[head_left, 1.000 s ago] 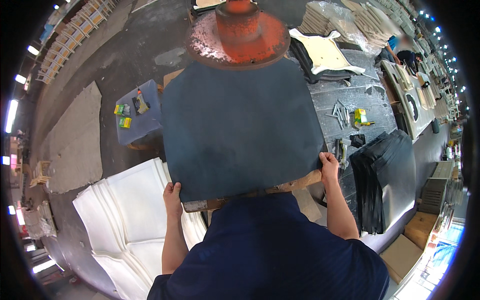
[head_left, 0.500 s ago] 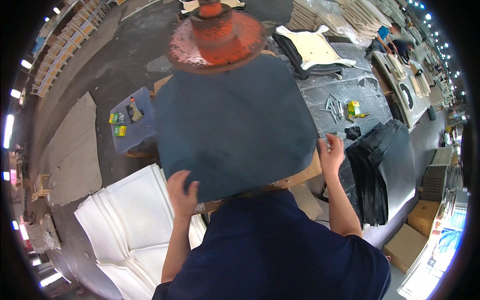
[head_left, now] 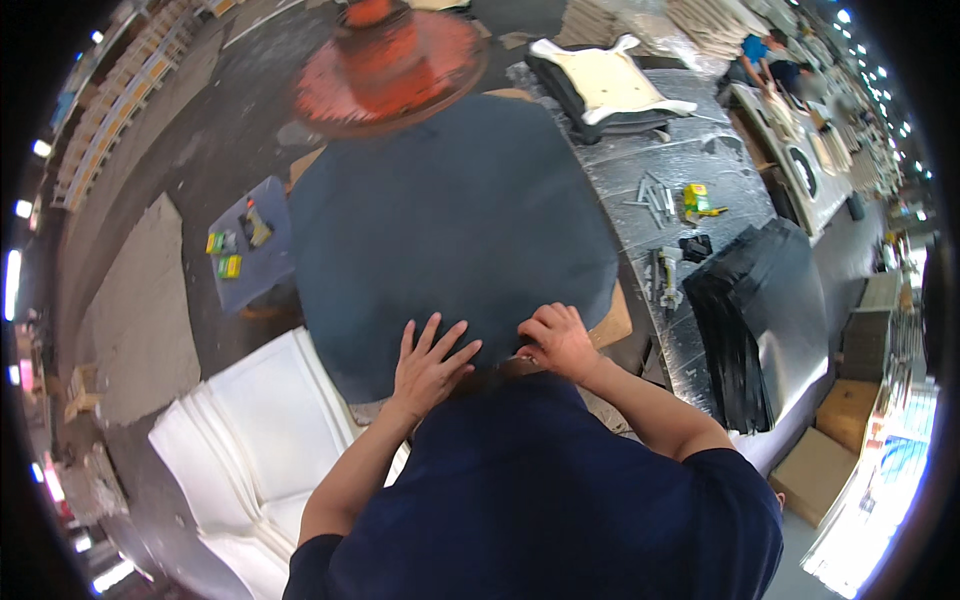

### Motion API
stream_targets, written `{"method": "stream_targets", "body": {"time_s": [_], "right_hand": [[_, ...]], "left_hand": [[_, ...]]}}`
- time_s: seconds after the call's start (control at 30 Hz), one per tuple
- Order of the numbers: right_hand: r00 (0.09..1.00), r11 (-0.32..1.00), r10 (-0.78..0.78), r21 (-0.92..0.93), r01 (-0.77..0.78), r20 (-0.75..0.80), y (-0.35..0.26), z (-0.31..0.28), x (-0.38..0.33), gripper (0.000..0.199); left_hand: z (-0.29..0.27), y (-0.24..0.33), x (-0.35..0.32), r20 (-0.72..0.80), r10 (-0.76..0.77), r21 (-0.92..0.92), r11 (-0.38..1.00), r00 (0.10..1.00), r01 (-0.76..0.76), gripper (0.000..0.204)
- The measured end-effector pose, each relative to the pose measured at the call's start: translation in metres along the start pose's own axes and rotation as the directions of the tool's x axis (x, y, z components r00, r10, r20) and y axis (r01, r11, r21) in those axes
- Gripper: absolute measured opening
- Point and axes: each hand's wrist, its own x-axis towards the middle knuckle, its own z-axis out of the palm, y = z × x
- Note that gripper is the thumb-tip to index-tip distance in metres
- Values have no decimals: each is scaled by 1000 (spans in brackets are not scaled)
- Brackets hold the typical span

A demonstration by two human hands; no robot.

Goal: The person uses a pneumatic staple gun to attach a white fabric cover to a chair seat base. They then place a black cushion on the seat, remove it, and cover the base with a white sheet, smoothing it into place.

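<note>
A large dark blue-grey sheet of covering material [head_left: 450, 220] with rounded corners lies spread before me, over a brown board [head_left: 612, 318] whose edges peek out at the right and far left. My left hand [head_left: 430, 366] rests on the sheet near its front edge, fingers spread flat. Just to its right, my right hand [head_left: 562, 345] has its fingers curled and its thumb tucked in, gripping the sheet's front edge close to my body. What lies under the sheet is mostly hidden. A worn red round metal disc [head_left: 395, 75] overhangs the sheet's far edge.
White padded sheets [head_left: 250, 410] are stacked at left front. A plastic-covered side surface holds small yellow-green boxes [head_left: 229, 267]. On the right table are metal strips [head_left: 655, 198], a staple gun [head_left: 668, 278], black sheets [head_left: 765, 310] and a cream-topped cushion [head_left: 610, 82]. People work at far right.
Both hands have moved inward from the sheet's sides to the middle of its front edge. The left now lies flat on it, and the right has curled onto the edge. The view has shifted slightly.
</note>
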Motion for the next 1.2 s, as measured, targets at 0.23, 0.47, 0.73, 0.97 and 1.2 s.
{"method": "stream_targets", "body": {"time_s": [0.23,0.47,0.73,0.97,1.2], "right_hand": [[993,999,40,10,-42,110,-9,-8,11,39],[942,983,10,167,-70,335,-36,-11,41,29],[870,995,-97,81,66,484,-20,14,51,26],[809,993,-117,79,87,576,-24,14,68,26],[701,988,-54,-61,139,711,-35,21,81,39]], "left_hand": [[-2,3,-5,-59,-7,-45,999,998,5,55],[7,10,-11,-169,-29,-148,989,985,4,49],[-6,48,-23,-425,-326,-271,936,844,225,45],[11,78,-155,-468,-878,-700,304,-95,646,26],[41,49,-419,256,-638,-964,-222,-727,-145,30]]}}
